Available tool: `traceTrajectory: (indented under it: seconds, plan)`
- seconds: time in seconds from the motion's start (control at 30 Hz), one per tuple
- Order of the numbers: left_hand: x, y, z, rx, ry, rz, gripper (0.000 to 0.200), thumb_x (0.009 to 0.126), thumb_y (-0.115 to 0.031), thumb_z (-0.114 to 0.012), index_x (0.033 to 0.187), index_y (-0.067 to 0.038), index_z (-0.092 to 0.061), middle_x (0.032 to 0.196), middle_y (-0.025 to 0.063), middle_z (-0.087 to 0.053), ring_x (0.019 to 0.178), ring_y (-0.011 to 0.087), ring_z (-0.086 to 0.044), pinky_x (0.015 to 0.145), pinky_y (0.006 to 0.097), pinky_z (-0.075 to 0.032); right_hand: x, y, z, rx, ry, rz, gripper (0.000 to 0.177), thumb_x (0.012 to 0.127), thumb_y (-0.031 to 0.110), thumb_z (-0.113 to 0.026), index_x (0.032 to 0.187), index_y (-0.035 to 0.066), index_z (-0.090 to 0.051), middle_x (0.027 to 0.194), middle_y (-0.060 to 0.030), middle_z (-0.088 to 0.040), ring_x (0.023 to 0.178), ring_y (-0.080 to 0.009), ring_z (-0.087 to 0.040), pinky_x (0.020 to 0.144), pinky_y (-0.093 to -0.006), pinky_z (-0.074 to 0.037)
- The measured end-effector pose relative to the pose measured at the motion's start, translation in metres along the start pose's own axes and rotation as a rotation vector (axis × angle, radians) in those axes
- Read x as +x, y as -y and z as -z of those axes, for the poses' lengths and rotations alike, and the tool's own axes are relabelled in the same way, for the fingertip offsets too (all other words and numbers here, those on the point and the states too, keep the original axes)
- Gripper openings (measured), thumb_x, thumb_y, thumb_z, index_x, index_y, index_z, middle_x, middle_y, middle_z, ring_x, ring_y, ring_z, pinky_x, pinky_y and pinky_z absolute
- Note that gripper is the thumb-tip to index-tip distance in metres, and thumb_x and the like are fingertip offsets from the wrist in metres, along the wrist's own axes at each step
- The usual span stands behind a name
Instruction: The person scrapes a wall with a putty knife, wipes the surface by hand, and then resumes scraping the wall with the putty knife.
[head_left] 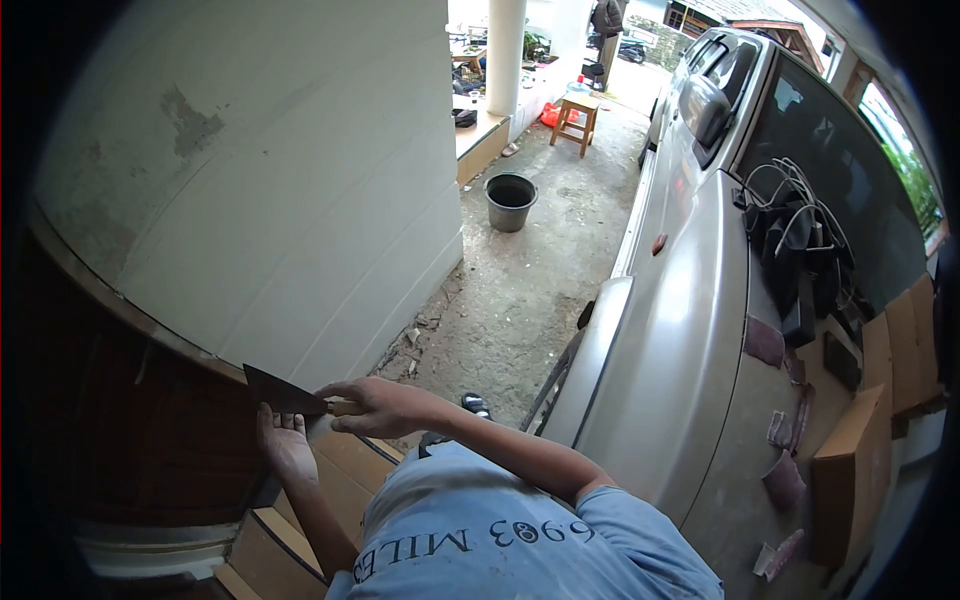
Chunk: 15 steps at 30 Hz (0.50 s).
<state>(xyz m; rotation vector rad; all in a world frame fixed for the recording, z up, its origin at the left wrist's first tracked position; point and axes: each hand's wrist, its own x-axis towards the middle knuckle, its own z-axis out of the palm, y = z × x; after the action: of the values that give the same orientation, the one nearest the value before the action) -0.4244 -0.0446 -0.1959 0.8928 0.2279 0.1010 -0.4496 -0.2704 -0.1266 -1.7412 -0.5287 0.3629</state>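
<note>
My right hand (385, 405) is closed round the pale handle of a putty knife (280, 393), whose wide dark blade flares out to the left. Just under that blade is my left hand (290, 450), palm turned up and fingers stretched toward the blade's lower edge. Whitish dust or paste coats the left palm and fingers. A painted wall (300, 200) rises in front on the left, with a rough grey patch high on it. The blade's far corner overlaps the wall's bottom border in this view.
A dark bucket (511, 204) stands on the rough concrete floor, with a wooden stool (575, 122) behind it. Along the right is a silver car (665, 330) with cables (800, 205) and a cardboard box (850, 475) on it. A person (606, 40) stands far back.
</note>
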Motion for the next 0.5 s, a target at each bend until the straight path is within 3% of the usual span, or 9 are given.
traceTrajectory:
  seconds: [0.13,0.5]
  plan:
    - [-0.008,-0.007,0.001,-0.088,-0.043,-0.023,0.017,0.09,-0.027,-0.057,0.098,-0.012,-0.053,0.085,-0.0016,-0.054,0.075,0.0101,-0.048,0.071,0.0274,-0.039,0.001,-0.004,-0.009,-0.04,-0.005,0.051,0.054,0.083,0.027,-0.057,0.128,0.0,-0.046,0.108,-0.0229,-0.06,0.1,-0.0327,-0.059,0.089,-0.038,-0.045]
    - [-0.032,-0.02,-0.011,-0.181,-0.139,-0.104,0.016,0.089,-0.026,-0.058,0.093,-0.01,-0.055,0.081,-0.002,-0.055,0.07,0.0089,-0.05,0.065,0.0255,-0.04,-0.002,0.003,-0.024,-0.026,0.041,0.119,0.055,0.083,0.024,-0.057,0.13,-0.002,-0.043,0.115,-0.0236,-0.058,0.106,-0.0333,-0.058,0.093,-0.0373,-0.044]
